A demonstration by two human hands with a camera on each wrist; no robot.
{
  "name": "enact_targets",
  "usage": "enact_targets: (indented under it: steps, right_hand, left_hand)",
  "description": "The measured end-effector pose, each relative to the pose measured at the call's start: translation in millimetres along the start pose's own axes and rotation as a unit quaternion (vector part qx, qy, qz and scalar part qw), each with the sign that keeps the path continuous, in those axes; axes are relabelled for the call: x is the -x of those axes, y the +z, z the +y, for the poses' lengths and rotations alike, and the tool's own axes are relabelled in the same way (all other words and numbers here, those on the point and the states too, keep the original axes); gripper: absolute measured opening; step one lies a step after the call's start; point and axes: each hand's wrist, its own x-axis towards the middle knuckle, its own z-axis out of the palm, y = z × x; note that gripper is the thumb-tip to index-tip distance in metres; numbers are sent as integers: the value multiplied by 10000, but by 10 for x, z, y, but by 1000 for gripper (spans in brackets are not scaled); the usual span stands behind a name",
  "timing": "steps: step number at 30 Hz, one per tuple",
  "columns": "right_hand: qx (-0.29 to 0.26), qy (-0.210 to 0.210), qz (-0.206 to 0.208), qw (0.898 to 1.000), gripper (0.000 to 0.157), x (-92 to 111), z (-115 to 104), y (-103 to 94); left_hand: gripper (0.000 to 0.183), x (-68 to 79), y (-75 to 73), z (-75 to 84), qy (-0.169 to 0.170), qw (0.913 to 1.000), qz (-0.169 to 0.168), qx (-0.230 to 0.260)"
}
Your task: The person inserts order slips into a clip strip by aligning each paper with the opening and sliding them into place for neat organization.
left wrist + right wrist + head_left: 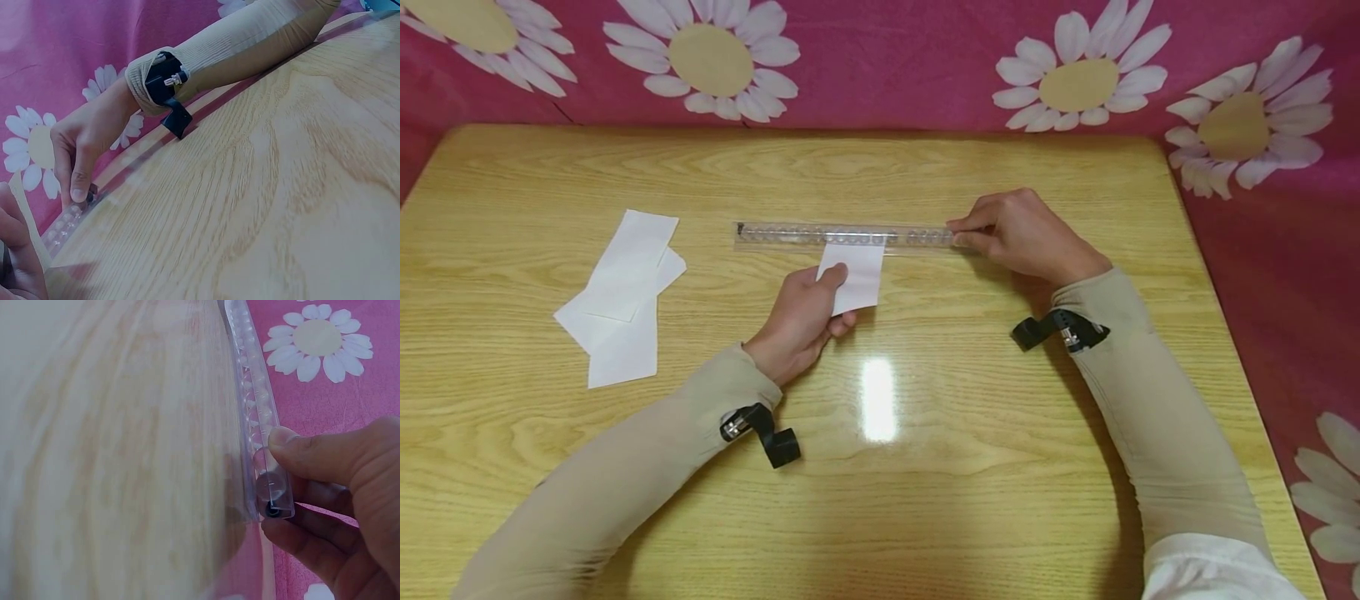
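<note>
A long clear plastic strip [850,236] with a row of round, see-through shapes along it lies crosswise, its length running left to right in the head view. My right hand [1026,237] pinches its right end between thumb and fingers; in the right wrist view a small dark round piece [273,509] shows at that end of the strip. Between my left thumb and fingers is a small white piece of paper [861,279], its far edge meeting the strip near the middle. My left hand [805,321] has the thumb on top of it and fingers underneath.
Several white paper pieces [625,275] lie overlapped on the left of the wood-grain table [1000,467]. A pink cloth with daisies [887,67] hangs behind the table's far edge and along its right side.
</note>
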Motion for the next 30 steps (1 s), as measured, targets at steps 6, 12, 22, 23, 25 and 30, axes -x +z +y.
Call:
enact_targets:
  steps: [6, 12, 22, 23, 25, 30]
  right_hand:
    - [-23, -6, -7, 10000, 22, 7, -6, -1]
    - [-10, -42, -7, 10000, 22, 4, -6, -4]
    - [-2, -85, 11, 10000, 22, 4, -6, -5]
    - [0, -79, 8, 10000, 22, 5, -5, -5]
    - [3, -57, 7, 10000, 22, 7, -3, -3]
    - [1, -15, 6, 10000, 22, 11, -2, -2]
  left_hand:
    - [40, 0, -48, -10, 62, 10000, 42, 20]
    - [39, 12, -107, 1, 86, 9999, 84, 18]
    - [40, 25, -214, 12, 99, 9998, 141, 36]
    - [40, 23, -223, 12, 109, 9998, 152, 39]
    - [39, 21, -245, 13, 130, 9997, 182, 48]
    - [36, 30, -293, 18, 197, 9995, 218, 71]
